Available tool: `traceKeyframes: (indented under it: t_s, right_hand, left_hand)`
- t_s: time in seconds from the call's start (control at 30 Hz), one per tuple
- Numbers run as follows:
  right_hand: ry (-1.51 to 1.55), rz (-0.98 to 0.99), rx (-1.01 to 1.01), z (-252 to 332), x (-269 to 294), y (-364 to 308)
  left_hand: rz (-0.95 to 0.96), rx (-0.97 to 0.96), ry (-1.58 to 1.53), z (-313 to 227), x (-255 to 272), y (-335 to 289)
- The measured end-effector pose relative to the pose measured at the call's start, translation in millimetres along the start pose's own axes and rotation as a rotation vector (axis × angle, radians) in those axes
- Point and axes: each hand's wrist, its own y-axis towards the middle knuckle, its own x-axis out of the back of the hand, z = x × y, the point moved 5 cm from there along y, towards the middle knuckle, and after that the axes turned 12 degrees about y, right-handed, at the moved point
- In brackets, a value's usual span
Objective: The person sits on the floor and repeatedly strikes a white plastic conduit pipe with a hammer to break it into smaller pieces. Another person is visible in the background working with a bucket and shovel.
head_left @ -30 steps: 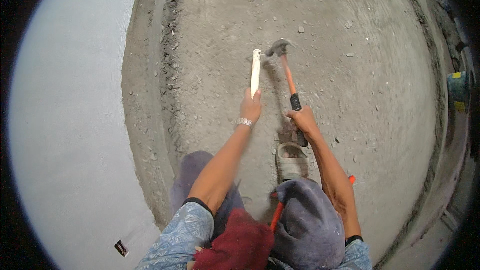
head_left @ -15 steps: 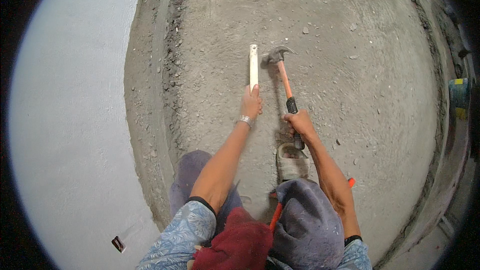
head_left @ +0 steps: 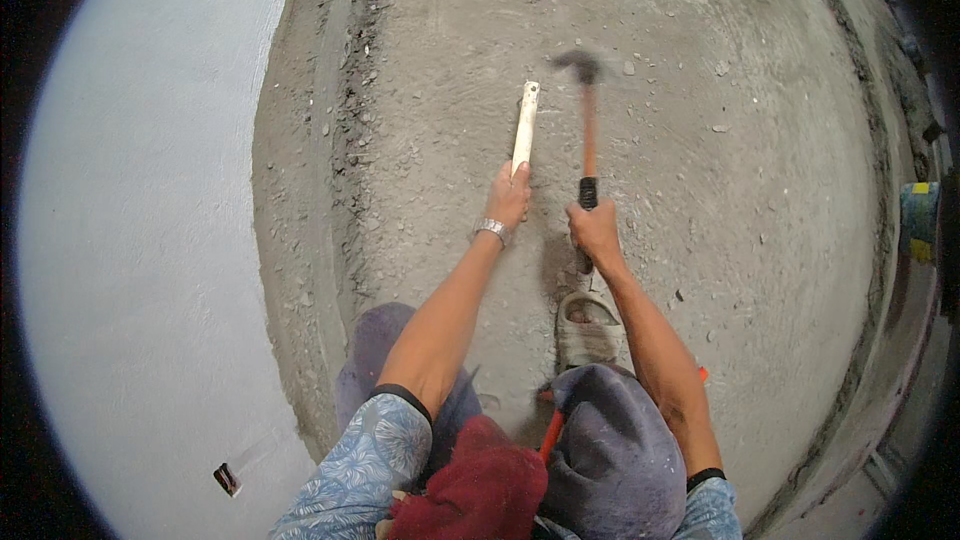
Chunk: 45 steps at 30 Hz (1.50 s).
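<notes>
My left hand is closed round the lower end of a flat, pale cream bar with a small hole near its far tip. The bar points away from me, leaning slightly right; its exact kind does not show. To the right, my right hand grips the black handle of a claw hammer with an orange shaft. The hammer's dark head is smeared by motion and sits apart from the bar, beyond and right of its tip. A silver watch circles my left wrist.
Rough grey concrete floor with scattered chips lies below me. A pale wall with a small open box rises on the left. Between my knees are a dark red cloth and, ahead, a sandal. A blue-and-yellow container stands far right.
The hammer's head has swung farther away and a little right, and my right hand has moved slightly forward. The bar has shifted right and tilts more to the right.
</notes>
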Motion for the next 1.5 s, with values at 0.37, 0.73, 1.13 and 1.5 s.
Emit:
traceKeyframes:
  t_s: [0.37, 0.73, 1.13, 1.5]
  right_hand:
    - [0.339, 0.059, -0.005, 70, 8, -44]
    - [-0.1, 0.198, -0.301, -4, 16, -41]
    - [-1.138, 0.091, -0.175, 59, 218, -171]
    - [-0.98, 0.1, -0.578, 84, 184, -175]
  left_hand:
    - [-0.03, -0.011, 0.095, 17, 12, -7]
    - [-0.08, 0.036, 0.246, 18, 45, -8]
    - [0.276, -0.114, -0.265, -87, -29, -59]
    - [0.414, -0.21, -0.25, -115, -49, -94]
